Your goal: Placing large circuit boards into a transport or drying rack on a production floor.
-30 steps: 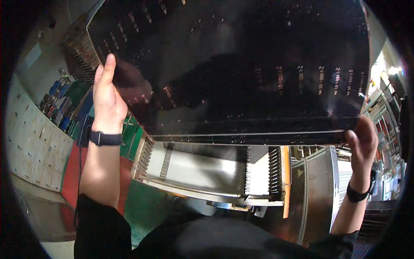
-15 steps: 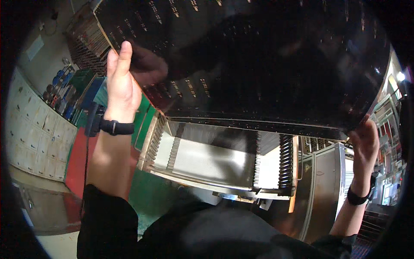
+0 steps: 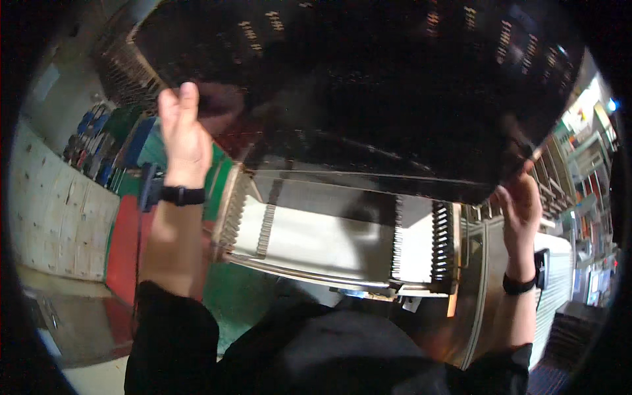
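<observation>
Between my two hands a large, glossy black panel (image 3: pixel 368 99) is held up, filling the upper middle. Rows of small bright marks run across it, and it mirrors dark shapes. My left hand (image 3: pixel 186 141) grips its left edge, thumb on the near face and fingers mostly behind. At the lower right corner, my right hand (image 3: pixel 522 204) is closed on the edge; blur softens its fingers. Just below the panel stands a pale rack (image 3: pixel 322 240) with toothed, comb-like strips along its sides. The panel's lower edge overlaps the rack's far part in view, and I cannot tell whether they touch.
Pale lockers (image 3: pixel 59 204) line the far left, beside a red floor area (image 3: pixel 123 240). Blue and dark rolls or parts (image 3: pixel 95 141) are stacked beyond them. To the right are a metal cabinet (image 3: pixel 486 263) and shelving (image 3: pixel 596 191).
My right hand has moved left and slightly up along with the panel's right corner. The panel has tilted, shifting its bright marks. My left hand sits slightly lower.
</observation>
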Demonstrator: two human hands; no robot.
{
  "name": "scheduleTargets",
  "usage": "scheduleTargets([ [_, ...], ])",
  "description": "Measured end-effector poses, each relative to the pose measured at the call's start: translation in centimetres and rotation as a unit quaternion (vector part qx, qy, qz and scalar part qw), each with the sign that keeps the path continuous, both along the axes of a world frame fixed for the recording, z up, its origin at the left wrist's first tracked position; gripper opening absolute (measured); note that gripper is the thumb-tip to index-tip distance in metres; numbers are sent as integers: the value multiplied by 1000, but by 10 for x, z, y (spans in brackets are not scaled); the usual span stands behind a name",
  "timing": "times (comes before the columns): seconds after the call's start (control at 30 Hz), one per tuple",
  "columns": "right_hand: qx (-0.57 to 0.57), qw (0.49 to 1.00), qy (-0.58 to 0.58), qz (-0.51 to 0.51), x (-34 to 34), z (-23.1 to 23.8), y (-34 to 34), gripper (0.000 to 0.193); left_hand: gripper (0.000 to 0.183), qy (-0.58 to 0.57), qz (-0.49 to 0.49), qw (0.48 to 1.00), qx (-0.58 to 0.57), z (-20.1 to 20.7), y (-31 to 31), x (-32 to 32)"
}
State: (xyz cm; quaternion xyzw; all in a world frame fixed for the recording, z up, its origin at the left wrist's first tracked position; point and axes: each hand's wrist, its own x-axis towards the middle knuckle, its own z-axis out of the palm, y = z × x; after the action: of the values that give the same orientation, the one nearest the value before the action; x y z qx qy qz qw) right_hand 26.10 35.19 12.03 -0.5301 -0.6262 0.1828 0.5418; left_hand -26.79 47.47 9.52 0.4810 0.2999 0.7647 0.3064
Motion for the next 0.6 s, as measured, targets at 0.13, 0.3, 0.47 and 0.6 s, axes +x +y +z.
scheduleTargets([
  [0.13, 15, 980, -184, -76, -18, -21, 18, 29, 29, 58, -18, 997, -50, 25, -21, -5],
  [0.3, 31, 981, -183, -60, -12, -50, 27, 28, 27, 43, -11, 999, -4, 20, -21, -16],
  [0.47, -5, 982, -178, -67, -2, -62, 18, 28, 27, 99, 9, 995, -17, 23, -16, 1],
  [0.6, -22, 983, -169, -65, -2, -80, 18, 25, 29, 148, 7, 987, -53, 32, -25, -2],
])
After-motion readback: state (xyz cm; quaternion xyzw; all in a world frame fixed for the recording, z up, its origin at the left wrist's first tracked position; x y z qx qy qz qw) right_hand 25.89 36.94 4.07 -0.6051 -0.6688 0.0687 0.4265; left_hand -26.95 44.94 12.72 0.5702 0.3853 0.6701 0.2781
